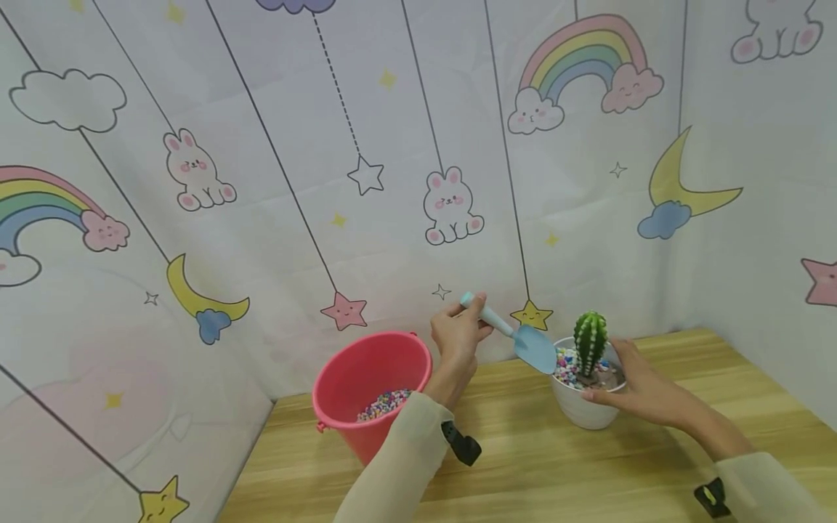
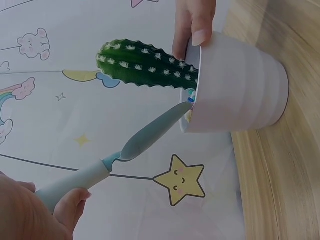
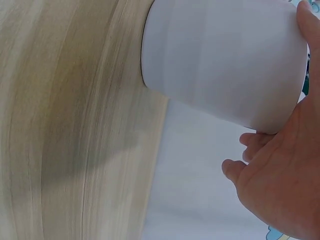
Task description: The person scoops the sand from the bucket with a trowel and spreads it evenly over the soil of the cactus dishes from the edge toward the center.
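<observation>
My left hand (image 1: 456,345) grips the handle of a small light-blue hand trowel (image 1: 535,349). The trowel slants down to the right, its blade tip at the left rim of a white flowerpot (image 1: 584,408). A green cactus (image 1: 591,343) with white tufts stands in the pot, with colourful pebbles (image 1: 567,369) on its left and a brown patch on its right. My right hand (image 1: 644,388) holds the pot at the right of its rim, thumb in front and fingers behind. In the left wrist view, the trowel blade (image 2: 155,132) meets the rim beside a few pebbles.
Left of the pot, a pink-red bucket (image 1: 340,388) holds more small colourful pebbles (image 1: 386,404), and my left forearm passes in front of its right side. Both stand on a wood-grain table (image 1: 523,465). A white cloth backdrop (image 1: 275,240) printed with stars, rabbits and rainbows hangs behind.
</observation>
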Tool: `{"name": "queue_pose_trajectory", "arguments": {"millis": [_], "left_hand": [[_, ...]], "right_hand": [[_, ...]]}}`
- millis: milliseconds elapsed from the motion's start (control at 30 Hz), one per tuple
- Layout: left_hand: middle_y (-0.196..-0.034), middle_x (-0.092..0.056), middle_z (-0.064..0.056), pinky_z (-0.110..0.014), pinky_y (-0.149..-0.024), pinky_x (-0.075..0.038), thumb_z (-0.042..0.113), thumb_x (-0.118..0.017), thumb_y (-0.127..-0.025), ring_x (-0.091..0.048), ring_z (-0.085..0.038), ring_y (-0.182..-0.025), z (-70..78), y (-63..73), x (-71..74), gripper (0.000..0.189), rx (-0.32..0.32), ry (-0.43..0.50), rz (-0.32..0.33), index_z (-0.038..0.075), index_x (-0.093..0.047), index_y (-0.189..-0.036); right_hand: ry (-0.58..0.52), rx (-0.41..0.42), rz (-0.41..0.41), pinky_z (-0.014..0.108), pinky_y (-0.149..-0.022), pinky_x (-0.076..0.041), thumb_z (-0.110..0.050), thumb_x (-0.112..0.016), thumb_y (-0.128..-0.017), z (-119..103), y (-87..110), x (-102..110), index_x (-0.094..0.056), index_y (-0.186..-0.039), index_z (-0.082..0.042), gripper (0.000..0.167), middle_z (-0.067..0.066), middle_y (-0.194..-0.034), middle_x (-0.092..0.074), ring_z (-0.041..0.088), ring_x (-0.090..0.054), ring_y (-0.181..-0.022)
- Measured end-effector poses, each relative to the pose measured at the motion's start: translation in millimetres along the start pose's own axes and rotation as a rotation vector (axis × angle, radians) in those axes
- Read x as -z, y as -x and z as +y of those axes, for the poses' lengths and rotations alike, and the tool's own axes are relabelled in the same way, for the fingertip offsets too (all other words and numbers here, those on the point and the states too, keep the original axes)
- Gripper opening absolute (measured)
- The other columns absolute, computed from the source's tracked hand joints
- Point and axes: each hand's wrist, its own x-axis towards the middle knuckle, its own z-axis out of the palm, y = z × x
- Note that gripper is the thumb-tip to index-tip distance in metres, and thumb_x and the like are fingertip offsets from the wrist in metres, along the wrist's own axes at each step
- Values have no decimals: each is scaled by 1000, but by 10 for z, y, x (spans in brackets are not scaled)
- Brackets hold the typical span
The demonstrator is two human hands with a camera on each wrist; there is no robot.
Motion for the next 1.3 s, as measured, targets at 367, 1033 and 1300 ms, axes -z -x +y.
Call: {"name": "queue_pose_trajectory", "arguments": {"millis": [367,1033,1300], "left_hand": [[-107,-79,-16,-37,-81,-69,32,-80,-95,-81,-24,-83,104,-21,138,40,-3,8,-19,4,-74,-123],[-104,-81,-16,-36,-87,-68,44,-80,-93,-81,-21,-76,585,-32,753,49,-170,-164,-60,7,-75,-125],[-97,-80,-14,-33,-78,-69,46,-80,-93,-80,-19,-74,797,-55,1069,42,-284,-269,-72,12,-79,-117]], "right_hand": [[10,-14,-12,83,-109,-38,-51,-81,-88,-10,12,13,-18,-158,13,113,43,-155,-30,67,-38,-138],[-41,-77,195,75,-95,-54,-48,-66,-102,-560,-44,607,-19,-165,0,92,35,-160,-40,63,-55,-128],[-96,80,372,54,-105,-57,-35,-75,-98,-1137,-78,649,-38,-161,-9,77,24,-155,-53,53,-59,-131]]}}
